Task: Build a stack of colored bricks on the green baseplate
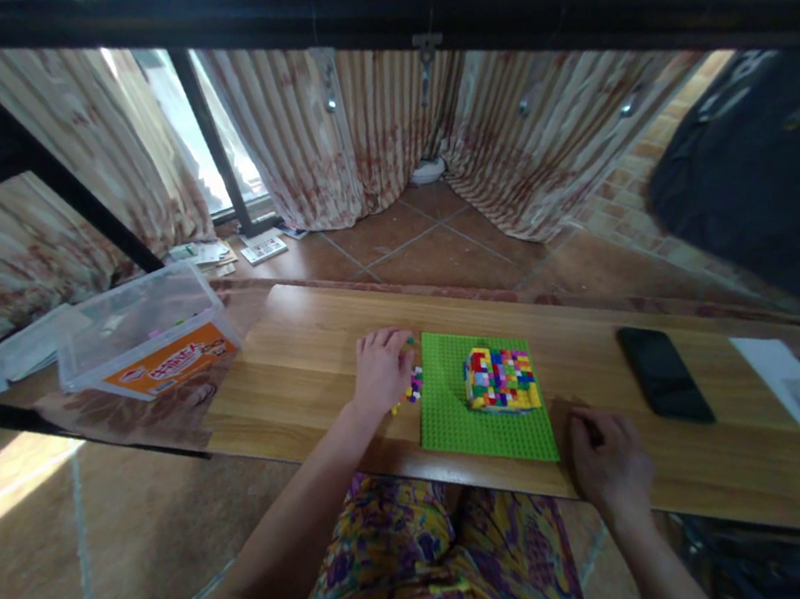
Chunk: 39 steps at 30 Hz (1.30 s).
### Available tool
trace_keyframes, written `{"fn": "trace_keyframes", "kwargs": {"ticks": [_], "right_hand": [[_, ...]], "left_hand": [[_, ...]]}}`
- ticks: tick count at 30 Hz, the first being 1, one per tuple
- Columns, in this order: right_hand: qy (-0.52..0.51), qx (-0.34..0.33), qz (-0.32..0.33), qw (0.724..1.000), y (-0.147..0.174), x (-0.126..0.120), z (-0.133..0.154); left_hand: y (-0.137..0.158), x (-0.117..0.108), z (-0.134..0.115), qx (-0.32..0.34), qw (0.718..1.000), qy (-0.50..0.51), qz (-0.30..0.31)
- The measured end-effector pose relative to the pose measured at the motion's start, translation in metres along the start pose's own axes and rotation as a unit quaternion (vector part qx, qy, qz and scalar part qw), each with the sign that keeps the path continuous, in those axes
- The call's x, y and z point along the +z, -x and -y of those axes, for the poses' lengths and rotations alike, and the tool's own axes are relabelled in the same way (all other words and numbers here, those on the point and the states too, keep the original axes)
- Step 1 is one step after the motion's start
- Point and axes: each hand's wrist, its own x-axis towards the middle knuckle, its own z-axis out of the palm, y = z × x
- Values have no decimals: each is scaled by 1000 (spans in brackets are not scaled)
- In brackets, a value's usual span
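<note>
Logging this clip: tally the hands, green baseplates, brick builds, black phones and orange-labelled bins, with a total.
Left hand and right hand: 2
Green baseplate: 1
Brick build: 1
Black phone: 1
Orange-labelled bin: 1
Total: 6

Bare wooden tabletop [582, 352] is stretching between the green baseplate [446, 409] and the smartphone [665, 374], leaving passage beyond the right hand [611, 456]. A toy-brick block [502, 380] is obstructing low crossings; the left hand [382, 368] and loose bricks [414, 386] are crowding the baseplate's left edge.
</note>
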Motion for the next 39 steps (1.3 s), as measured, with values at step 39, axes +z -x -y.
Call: {"fn": "trace_keyframes", "kwargs": {"ticks": [39], "right_hand": [[-37,4,-17,999,-1,3,5]], "left_hand": [[26,17,-116,105,984,145,-20]]}}
